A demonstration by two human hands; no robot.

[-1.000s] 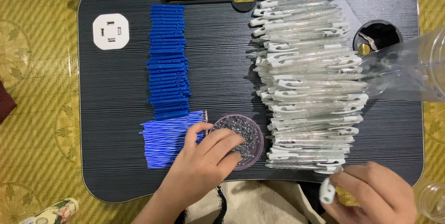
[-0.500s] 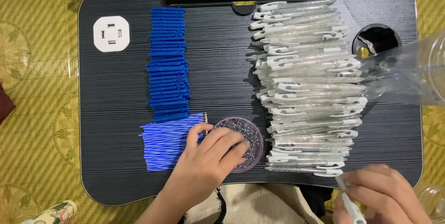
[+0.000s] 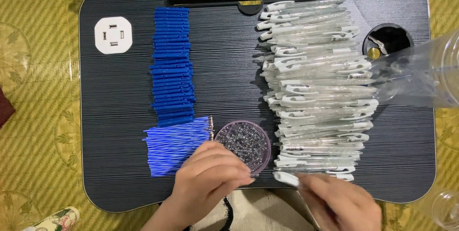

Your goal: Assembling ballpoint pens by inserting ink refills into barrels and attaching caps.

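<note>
Two hands are seen at the lower edge of the frame, over the front of a dark lap-desk surface (image 3: 119,92). A change is read in the right hand (image 3: 342,202): one second earlier it was held at the lower right corner, off the front edge, with a clear pen barrel (image 3: 287,178) pinched upright; now it has been carried up and to the left, and the barrel is laid nearly flat with its white clip end pointing left, just beside the small round dish of springs (image 3: 244,146). The right fingers are closed around the barrel's rear part, though motion blur hides the exact grip. From this shift it is judged that the barrel has been brought to the dish for the next part to be fitted.

The left hand (image 3: 210,183) has barely moved: it is kept at the dish's lower left rim, its fingers curled narrow over the rim, and whether a spring is pinched cannot be told. The barrel's clip end lies just right of the left fingertips, apart from them.

Blue ink refills (image 3: 178,146) are fanned left of the dish, blue pen tips (image 3: 173,64) are stacked above them, and the pile of clear barrels (image 3: 318,87) fills the centre right. A clear plastic cup (image 3: 420,75) is tilted at the right edge.
</note>
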